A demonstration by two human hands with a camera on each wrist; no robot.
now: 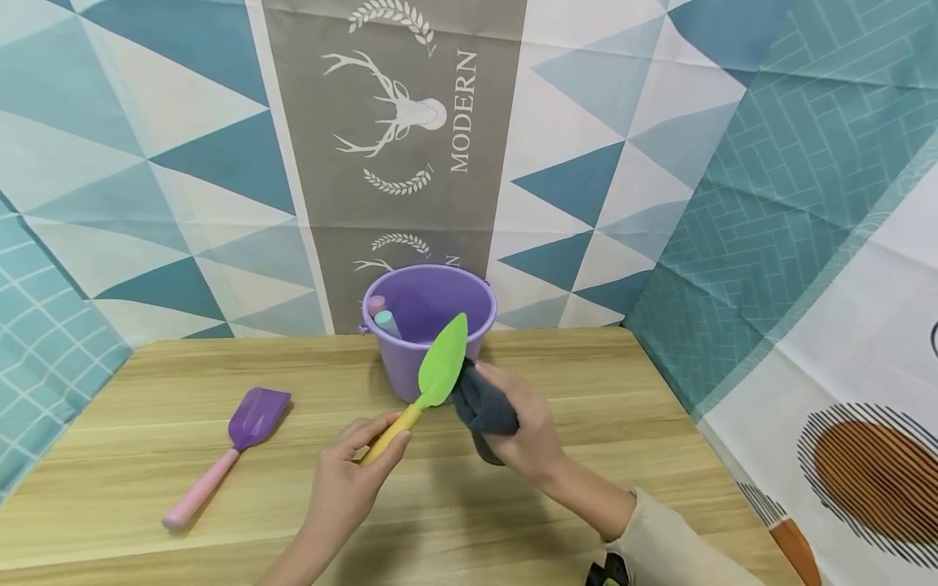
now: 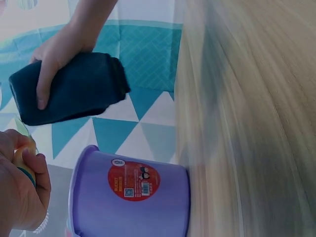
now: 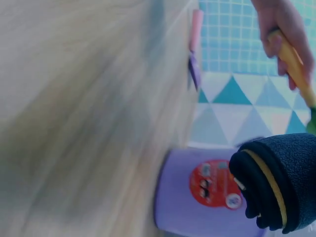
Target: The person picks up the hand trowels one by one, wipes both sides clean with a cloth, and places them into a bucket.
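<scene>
The left hand is pinching the yellow handle of a green shovel between thumb and fingertips, holding it up off the tabletop. The shovel's long axis is running from that hand up and away to the right, so the handle end is lying nearest the left hand and the pointed green blade is rising in front of the purple bucket.

The right hand is gripping a folded dark cloth, fingers curled round it, and is sitting just to the right of the blade. In the head view the cloth is meeting the blade's lower right edge; whether it is actually pressing on the plastic is hard to tell. So the right hand is the one nearer the blade, the left the one nearer the handle.

The bucket is standing upright at the far edge of the tabletop, with a pink and a pale blue handle poking up inside it at its left rim. A purple shovel with a pink handle is lying flat on the tabletop, well apart to the left of both hands.
</scene>
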